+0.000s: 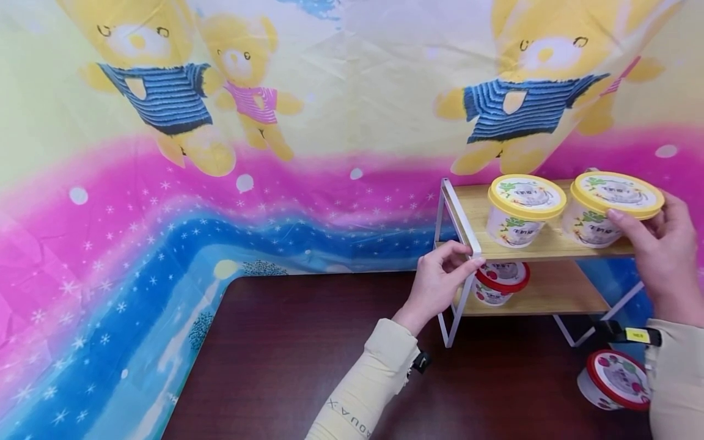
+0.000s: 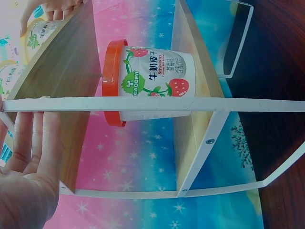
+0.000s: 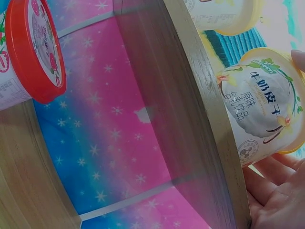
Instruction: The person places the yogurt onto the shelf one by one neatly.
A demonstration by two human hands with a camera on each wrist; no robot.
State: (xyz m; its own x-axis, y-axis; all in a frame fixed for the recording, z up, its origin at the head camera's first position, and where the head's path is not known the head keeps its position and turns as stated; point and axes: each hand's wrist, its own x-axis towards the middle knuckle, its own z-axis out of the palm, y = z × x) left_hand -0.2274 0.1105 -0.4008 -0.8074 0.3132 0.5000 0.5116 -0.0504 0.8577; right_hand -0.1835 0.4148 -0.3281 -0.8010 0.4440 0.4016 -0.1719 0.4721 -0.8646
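Observation:
A two-tier wooden rack [image 1: 550,299] with a white metal frame stands on the table. My left hand [image 1: 437,281] pinches the white frame [image 2: 143,103] at the front left corner of the upper shelf. My right hand [image 1: 668,263] grips a yellow-lidded tub [image 1: 596,226] at the right end of that shelf, thumb at its lid rim and fingers behind. Left of it a second yellow-lidded tub [image 1: 517,229] sits upright, apart from it. On the lower shelf stands a red-lidded strawberry tub [image 2: 157,81], partly hidden by the upper shelf in the head view.
Another red-lidded tub [image 1: 616,379] is on the dark table [image 1: 308,354], below the right forearm, which partly covers it. A patterned cloth [image 1: 341,122] with bears hangs behind the table and the rack.

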